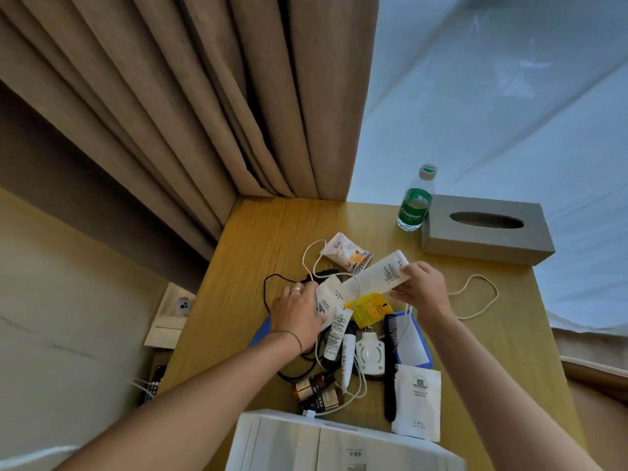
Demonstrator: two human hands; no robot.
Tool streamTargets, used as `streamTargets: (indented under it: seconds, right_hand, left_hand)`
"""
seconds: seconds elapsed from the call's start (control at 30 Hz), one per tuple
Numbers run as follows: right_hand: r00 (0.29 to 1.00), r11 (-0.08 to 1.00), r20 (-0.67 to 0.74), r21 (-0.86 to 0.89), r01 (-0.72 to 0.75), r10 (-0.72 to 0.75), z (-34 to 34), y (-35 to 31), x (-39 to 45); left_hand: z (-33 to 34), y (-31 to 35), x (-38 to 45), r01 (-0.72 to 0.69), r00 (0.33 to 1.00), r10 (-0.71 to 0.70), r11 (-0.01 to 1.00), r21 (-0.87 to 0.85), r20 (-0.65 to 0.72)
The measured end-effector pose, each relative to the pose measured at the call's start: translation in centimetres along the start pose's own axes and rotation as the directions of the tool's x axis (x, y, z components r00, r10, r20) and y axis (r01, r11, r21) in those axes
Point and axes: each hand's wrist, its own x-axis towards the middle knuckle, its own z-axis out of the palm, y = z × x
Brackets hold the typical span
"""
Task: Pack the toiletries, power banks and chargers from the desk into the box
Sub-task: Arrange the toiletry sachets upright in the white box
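A pile of toiletries and cables lies mid-desk. My right hand grips the end of a long white tube lifted over the pile. My left hand rests on a second white tube, fingers curled around it. Below them lie a small white tube with black cap, a yellow sachet, a white charger, a black comb, two brown bottles and a white packet. White cable and black cable loop around. The white box sits at the near edge.
A green-labelled water bottle and a grey tissue box stand at the desk's far right. A snack pouch lies behind the pile. A blue-edged item lies under the pile. Curtains hang behind; a wall socket is left.
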Motion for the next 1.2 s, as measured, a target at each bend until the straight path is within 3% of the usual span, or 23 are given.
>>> streamTargets:
  seconds: [0.2, 0.3, 0.47, 0.63, 0.73, 0.8, 0.9, 1.07, 1.2]
  right_hand:
    - [0.996, 0.979, -0.086, 0.203, -0.007, 0.025, -1.0, -0.1, -1.7]
    - [0.982, 0.97, -0.189, 0.235, 0.067, -0.022, -1.5, -0.7, -2.9]
    - [0.904, 0.949, -0.367, 0.137, 0.285, -0.219, -2.5, -2.8, -5.4]
    - [0.83, 0.911, -0.463, 0.106, 0.399, -0.31, -3.5, -5.3, -7.8]
    - [0.822, 0.903, -0.478, 0.123, 0.412, -0.31, -3.9, -6.1, -9.3]
    - [0.829, 0.912, -0.479, 0.125, 0.391, -0.29, -4.1, -6.3, -10.3]
    - [0.848, 0.925, -0.46, 0.131, 0.357, -0.262, -4.5, -6.3, -12.1]
    - [0.925, 0.953, -0.309, 0.131, 0.274, -0.223, -5.4, -6.2, -16.2]
    - [0.934, 0.946, -0.184, 0.053, 0.319, -0.305, -6.2, -5.8, -19.9]
  left_hand:
    - [1.1, 0.2, 1.7, -0.014, 1.0, 0.014, 0.995, 0.095, -0.001]
    - [0.9, 0.0, 2.1, -0.016, 1.0, 0.018, 0.996, 0.09, -0.023]
    - [-0.4, 0.1, 1.3, 0.027, 0.986, -0.072, 0.96, -0.28, -0.152]
    - [-3.0, 1.4, -1.4, -0.047, 0.938, -0.096, 0.916, -0.398, -0.332]
    - [-4.9, 2.5, -3.3, -0.164, 0.925, -0.067, 0.816, -0.554, -0.373]
    - [-6.0, 3.4, -4.7, -0.189, 0.942, -0.061, 0.714, -0.674, -0.329]
    - [-7.0, 4.1, -6.5, -0.165, 0.969, -0.071, 0.535, -0.829, -0.239]
    - [-7.5, 3.5, -9.7, -0.045, 0.976, -0.183, 0.357, -0.933, -0.117]
    - [-7.6, 2.1, -12.3, 0.047, 0.976, -0.216, 0.211, -0.976, 0.0]
